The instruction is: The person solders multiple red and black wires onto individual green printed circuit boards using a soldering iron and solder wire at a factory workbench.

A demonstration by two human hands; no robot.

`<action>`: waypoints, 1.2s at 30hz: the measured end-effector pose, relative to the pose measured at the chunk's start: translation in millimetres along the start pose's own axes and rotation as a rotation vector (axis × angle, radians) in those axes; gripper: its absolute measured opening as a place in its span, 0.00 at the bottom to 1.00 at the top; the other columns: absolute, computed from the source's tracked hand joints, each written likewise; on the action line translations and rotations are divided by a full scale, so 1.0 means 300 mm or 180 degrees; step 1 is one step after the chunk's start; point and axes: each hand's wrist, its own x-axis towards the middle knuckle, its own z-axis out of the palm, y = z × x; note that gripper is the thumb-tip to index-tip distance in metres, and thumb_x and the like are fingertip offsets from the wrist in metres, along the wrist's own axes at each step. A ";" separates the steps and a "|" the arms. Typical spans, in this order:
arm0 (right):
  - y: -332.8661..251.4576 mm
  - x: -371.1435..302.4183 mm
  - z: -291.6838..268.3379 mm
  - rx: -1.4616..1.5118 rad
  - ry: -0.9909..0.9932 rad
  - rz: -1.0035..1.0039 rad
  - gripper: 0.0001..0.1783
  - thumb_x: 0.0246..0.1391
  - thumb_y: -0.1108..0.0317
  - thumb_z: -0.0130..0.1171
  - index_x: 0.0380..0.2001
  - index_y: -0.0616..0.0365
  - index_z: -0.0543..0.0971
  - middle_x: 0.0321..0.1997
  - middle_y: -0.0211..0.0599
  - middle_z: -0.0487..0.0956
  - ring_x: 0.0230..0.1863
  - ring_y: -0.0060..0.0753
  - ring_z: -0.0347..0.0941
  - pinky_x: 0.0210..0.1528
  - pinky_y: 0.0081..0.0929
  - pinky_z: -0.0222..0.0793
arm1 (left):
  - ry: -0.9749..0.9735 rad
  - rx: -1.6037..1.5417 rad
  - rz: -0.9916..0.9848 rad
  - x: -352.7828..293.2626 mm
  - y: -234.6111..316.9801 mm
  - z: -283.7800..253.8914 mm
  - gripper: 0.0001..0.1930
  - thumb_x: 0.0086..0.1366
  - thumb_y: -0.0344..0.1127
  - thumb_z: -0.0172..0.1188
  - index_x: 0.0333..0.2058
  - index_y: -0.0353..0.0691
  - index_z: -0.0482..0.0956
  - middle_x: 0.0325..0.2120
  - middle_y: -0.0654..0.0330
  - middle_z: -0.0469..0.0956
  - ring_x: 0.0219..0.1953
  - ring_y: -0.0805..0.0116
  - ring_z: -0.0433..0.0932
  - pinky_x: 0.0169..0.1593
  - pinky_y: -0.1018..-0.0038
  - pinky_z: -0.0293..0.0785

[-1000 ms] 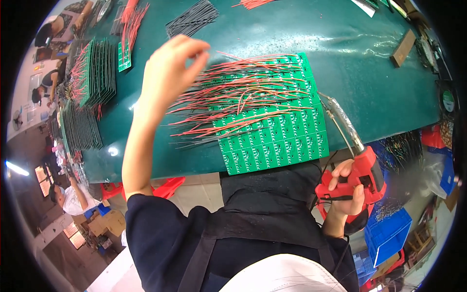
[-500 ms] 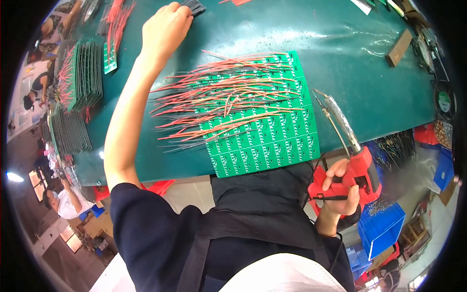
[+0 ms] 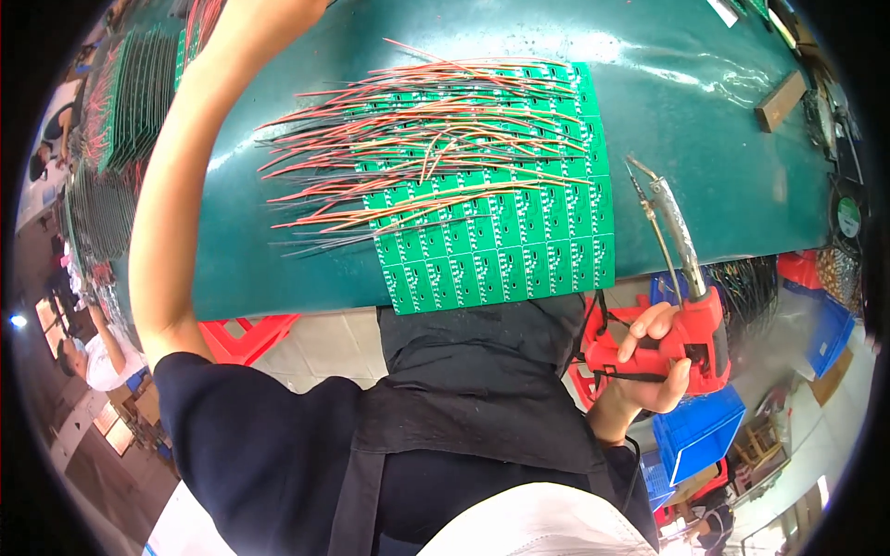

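Note:
My right hand [image 3: 623, 400] grips a red soldering gun [image 3: 705, 334] with a metal tip and a thin feed tube, pointing up and away from me. The tip is just right of a green circuit board panel [image 3: 501, 273], apart from it. Red and black wires [image 3: 371, 157] lie in rows across the panel, their ends hanging past its left edge. My left arm stretches to the far left, and my left hand [image 3: 283, 17] is cut off by the top edge. Its fingers are out of sight, so what they touch is hidden.
Stacks of boards with wires [image 3: 139, 102] stand at the left of the green table [image 3: 686, 130]. A brown block [image 3: 781, 102] lies far right, near a spool [image 3: 847, 216]. Below are a blue bin [image 3: 700, 431] and a red stool [image 3: 243, 339]. A person in white [image 3: 104, 361] is at the far left.
The view has shifted, so the panel sits higher in it. My left hand, earlier over a dark bundle at the far side, is now mostly out of frame. My right hand keeps the soldering gun.

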 end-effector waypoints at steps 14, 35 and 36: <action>-0.024 -0.037 0.010 -0.0439 -0.0095 0.0324 0.30 0.49 0.51 0.49 0.37 0.75 0.65 0.31 0.48 0.67 0.30 0.35 0.67 0.16 0.18 0.67 | -0.1494 0.1241 0.0938 -0.038 0.136 -0.135 0.05 0.48 0.29 0.56 0.23 0.38 0.79 0.23 0.56 0.79 0.30 0.62 0.80 0.33 0.70 0.75; -0.091 -0.127 0.028 -0.0514 -0.0032 0.1930 0.35 0.44 0.48 0.64 0.44 0.68 0.69 0.35 0.45 0.76 0.30 0.31 0.74 0.33 0.26 0.70 | 0.0494 -0.1622 0.1465 -0.331 0.441 0.063 0.16 0.44 0.29 0.61 0.36 0.37 0.77 0.25 0.65 0.69 0.23 0.73 0.71 0.21 0.80 0.68; -0.095 -0.120 0.030 -0.0531 -0.0046 0.2000 0.35 0.44 0.48 0.65 0.44 0.68 0.69 0.35 0.44 0.76 0.30 0.30 0.74 0.33 0.26 0.70 | 0.0488 -0.1628 0.1460 -0.334 0.442 0.059 0.16 0.44 0.29 0.61 0.36 0.37 0.77 0.25 0.65 0.69 0.23 0.73 0.71 0.21 0.80 0.68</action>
